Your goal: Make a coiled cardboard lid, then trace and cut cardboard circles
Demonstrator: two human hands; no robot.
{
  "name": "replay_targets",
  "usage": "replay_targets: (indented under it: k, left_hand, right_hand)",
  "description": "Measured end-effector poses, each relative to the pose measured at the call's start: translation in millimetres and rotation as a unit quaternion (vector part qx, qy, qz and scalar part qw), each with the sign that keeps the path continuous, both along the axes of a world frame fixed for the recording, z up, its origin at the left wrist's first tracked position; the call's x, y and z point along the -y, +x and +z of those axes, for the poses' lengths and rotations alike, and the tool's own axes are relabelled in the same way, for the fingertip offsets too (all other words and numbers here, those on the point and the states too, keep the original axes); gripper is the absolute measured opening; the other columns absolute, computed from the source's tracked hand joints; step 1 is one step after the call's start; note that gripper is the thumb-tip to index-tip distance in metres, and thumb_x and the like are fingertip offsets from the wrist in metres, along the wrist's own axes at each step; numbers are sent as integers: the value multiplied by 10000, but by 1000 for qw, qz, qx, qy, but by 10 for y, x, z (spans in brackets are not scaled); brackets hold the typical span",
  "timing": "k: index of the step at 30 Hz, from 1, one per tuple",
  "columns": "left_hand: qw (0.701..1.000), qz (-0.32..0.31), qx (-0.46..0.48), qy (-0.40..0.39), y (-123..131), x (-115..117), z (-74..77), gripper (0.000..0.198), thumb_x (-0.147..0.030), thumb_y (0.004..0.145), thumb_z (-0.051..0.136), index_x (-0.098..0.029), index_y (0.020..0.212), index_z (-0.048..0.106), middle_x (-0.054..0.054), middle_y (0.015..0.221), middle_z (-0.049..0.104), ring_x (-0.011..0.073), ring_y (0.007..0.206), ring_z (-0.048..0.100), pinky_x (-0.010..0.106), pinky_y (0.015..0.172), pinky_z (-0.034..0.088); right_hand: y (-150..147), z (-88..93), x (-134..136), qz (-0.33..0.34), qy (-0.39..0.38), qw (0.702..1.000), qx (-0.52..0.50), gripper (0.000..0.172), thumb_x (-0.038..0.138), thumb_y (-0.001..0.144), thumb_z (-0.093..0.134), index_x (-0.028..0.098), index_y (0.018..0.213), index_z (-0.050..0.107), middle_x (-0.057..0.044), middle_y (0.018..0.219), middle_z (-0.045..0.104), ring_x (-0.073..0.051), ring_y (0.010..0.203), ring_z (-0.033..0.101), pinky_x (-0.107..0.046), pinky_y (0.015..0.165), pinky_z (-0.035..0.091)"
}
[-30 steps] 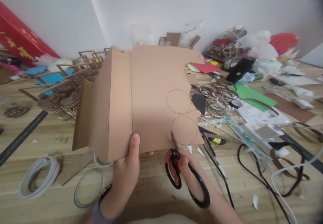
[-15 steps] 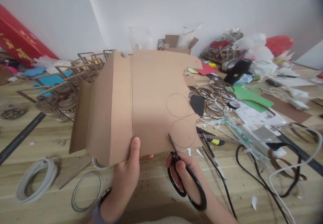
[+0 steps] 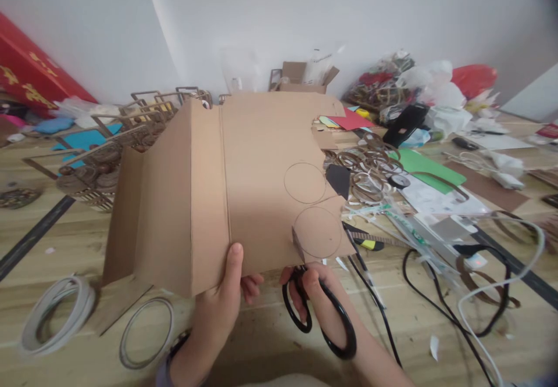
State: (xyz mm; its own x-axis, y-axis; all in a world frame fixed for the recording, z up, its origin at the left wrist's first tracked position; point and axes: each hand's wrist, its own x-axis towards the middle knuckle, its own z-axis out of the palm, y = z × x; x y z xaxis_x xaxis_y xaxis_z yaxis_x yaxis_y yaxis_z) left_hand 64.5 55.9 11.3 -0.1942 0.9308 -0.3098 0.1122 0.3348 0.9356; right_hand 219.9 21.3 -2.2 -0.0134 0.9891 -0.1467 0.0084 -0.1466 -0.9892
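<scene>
A large folded sheet of cardboard (image 3: 261, 160) is held up in front of me, with two circles drawn near its ragged right edge. My left hand (image 3: 226, 294) grips its lower edge, thumb on the face and fingers behind. In my right hand (image 3: 322, 294) is a pair of black-handled scissors (image 3: 300, 282), its handles spread apart. One blade lies over the cardboard's face at the lower edge, just left of the lower circle; the other blade is hidden behind the sheet.
Rolls of white strip (image 3: 58, 317) and a ring (image 3: 146, 332) lie at the left. Behind them stand small brown baskets with handles (image 3: 100, 172). Brown hoops (image 3: 370, 166), a utility knife (image 3: 370, 242), green paper (image 3: 429, 169) and cables (image 3: 436, 294) clutter the right side.
The scissors' handles have spread wider, and the blade sits at the cardboard's lower edge beside the lower circle. The cardboard's left flap has swung lower and further left.
</scene>
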Motion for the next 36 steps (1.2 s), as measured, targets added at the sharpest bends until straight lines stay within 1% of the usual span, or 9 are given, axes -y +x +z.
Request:
replay_targets:
  k: [4, 7, 13, 16, 22, 25, 28, 32, 36]
  left_hand:
    - [1000, 4, -7, -12, -8, -4, -59, 726, -881, 689, 504, -208, 443, 623, 75, 459, 660, 169, 389, 582, 286, 444, 518]
    - [1000, 2, -17, -24, -13, 12, -66, 724, -886, 687, 493, -215, 448, 619, 65, 459, 657, 171, 396, 582, 292, 459, 512]
    - [998, 0, -64, -30, 25, 96, 37, 711, -864, 738, 452, -241, 419, 578, 28, 404, 596, 165, 379, 553, 293, 462, 477]
    - [997, -4, -69, -32, 14, 102, 26, 720, -874, 734, 439, -241, 417, 574, 29, 413, 600, 162, 388, 550, 286, 467, 479]
    - [996, -15, -84, -32, 3, 113, -8, 736, -879, 740, 407, -239, 414, 568, 39, 423, 612, 163, 392, 562, 278, 463, 472]
    - [996, -15, -85, -31, 41, 146, 22, 729, -856, 767, 407, -243, 400, 550, 32, 404, 594, 160, 382, 551, 278, 464, 476]
    - [997, -11, -68, -33, 59, 158, 1, 723, -866, 743, 434, -243, 396, 550, 28, 395, 586, 152, 356, 527, 273, 426, 461]
    - [998, 1, -50, -29, 39, 142, -77, 721, -884, 707, 458, -242, 393, 552, 32, 400, 593, 149, 335, 519, 270, 382, 444]
    - [998, -10, -64, -18, 17, 141, -100, 729, -877, 733, 431, -244, 388, 543, 27, 380, 573, 148, 328, 514, 269, 381, 441]
  right_hand:
    - [-14, -88, 41, -14, -4, 1000, -17, 756, 868, 790, 417, 142, 798, 627, 68, 425, 415, -72, 318, 323, -204, 326, 252]
    - [-30, -117, 60, -18, -4, 1000, -24, 744, 864, 789, 432, 147, 809, 632, 66, 439, 421, -73, 331, 334, -203, 340, 252]
    - [-75, 5, -9, -25, 11, 999, -31, 837, 937, 726, 368, 146, 695, 639, 35, 409, 414, -99, 353, 371, -232, 372, 288]
    - [-97, 30, -30, -29, 5, 999, -31, 839, 949, 706, 376, 149, 677, 630, 35, 401, 410, -96, 340, 355, -231, 358, 277]
    - [-133, -24, -25, -55, 11, 998, -36, 821, 967, 685, 359, 177, 599, 565, 47, 379, 379, -76, 316, 309, -220, 345, 217]
    - [-136, -55, -32, -38, 34, 998, -46, 812, 933, 756, 298, 190, 493, 492, 29, 382, 380, -75, 342, 328, -225, 375, 230]
    - [-141, -66, -45, -38, 50, 997, -52, 804, 900, 807, 266, 198, 466, 462, 19, 389, 393, -80, 363, 349, -233, 401, 257]
    - [-159, -39, -46, -40, 32, 997, -54, 796, 931, 764, 292, 219, 426, 409, 22, 368, 355, -79, 342, 324, -238, 375, 217]
    - [-180, -45, -34, -42, 35, 997, -62, 791, 939, 752, 292, 226, 426, 398, 35, 359, 319, -74, 333, 291, -237, 359, 196]
